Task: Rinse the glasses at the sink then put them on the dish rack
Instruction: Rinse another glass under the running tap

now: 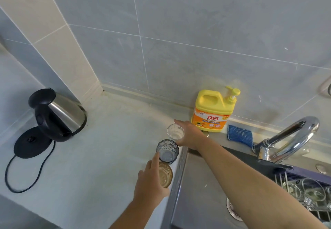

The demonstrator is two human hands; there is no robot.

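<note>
On your left a steel kettle [62,116] sits beside its black base [30,146]. By the far wall stands a yellow detergent bottle [211,117], with a blue cloth [240,135] just right of it.

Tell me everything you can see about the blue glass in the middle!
The blue glass is a short see-through tumbler, tinted grey-blue, with a wavy pattern in its wall. It stands upright, mouth up, and looks empty. It sits on the counter by the sink edge, between the clear glass and the brown glass. One finger of the left hand, which holds the brown glass, touches its side.
</note>
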